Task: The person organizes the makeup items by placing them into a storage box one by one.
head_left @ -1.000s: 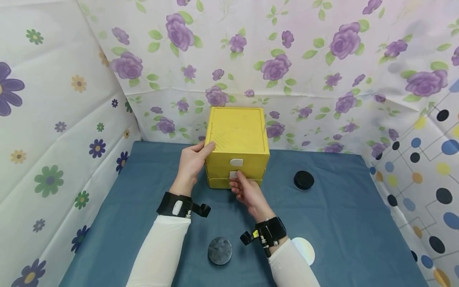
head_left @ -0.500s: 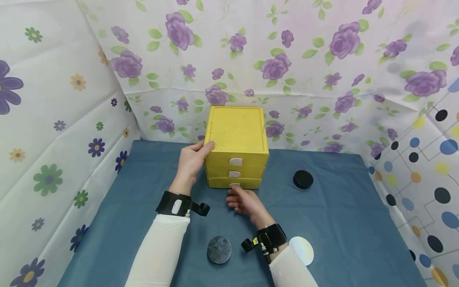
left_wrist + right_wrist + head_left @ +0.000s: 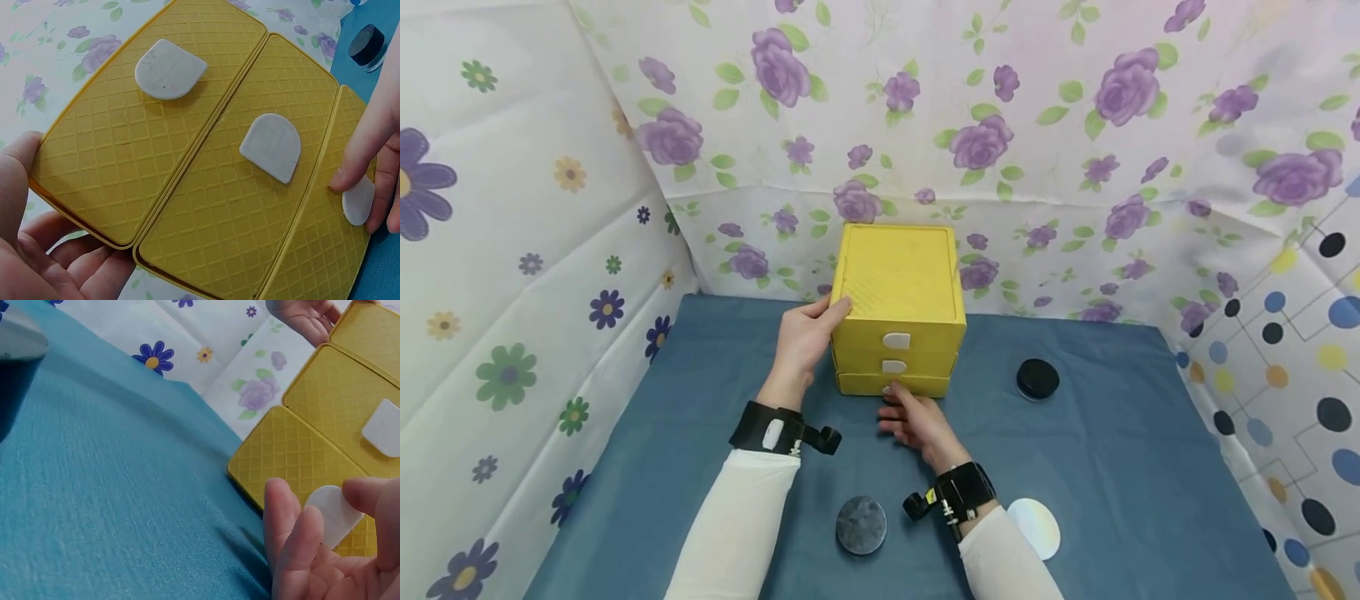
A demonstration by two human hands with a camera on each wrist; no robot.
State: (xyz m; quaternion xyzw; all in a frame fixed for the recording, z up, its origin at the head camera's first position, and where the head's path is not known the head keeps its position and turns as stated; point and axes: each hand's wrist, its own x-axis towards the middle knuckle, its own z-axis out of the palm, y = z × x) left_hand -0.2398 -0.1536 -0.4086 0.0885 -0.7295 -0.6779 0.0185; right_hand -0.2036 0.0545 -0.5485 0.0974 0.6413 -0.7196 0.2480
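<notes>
A yellow drawer box (image 3: 898,271) with three stacked drawers stands at the back of the blue cloth. Each drawer front has a white handle; the top handle (image 3: 169,69) and middle handle (image 3: 272,147) show fully in the left wrist view. My left hand (image 3: 805,337) grips the box's front left side, thumb near the top edge and fingers bent at the side. Low at the front, my right hand (image 3: 921,425) pinches the bottom drawer's handle (image 3: 331,509), thumb on one side and fingers on the other. All three drawer fronts look nearly flush.
A black-topped round container (image 3: 1037,378) stands right of the box. Nearer the front lie a dark grey round container (image 3: 861,525) and a white disc (image 3: 1036,527), partly behind the right sleeve. Flowered cloth (image 3: 1037,150) hangs close behind the box.
My right hand has gone down from the middle drawer's handle to the bottom one, leaving the middle handle uncovered. The left hand has kept its place on the box.
</notes>
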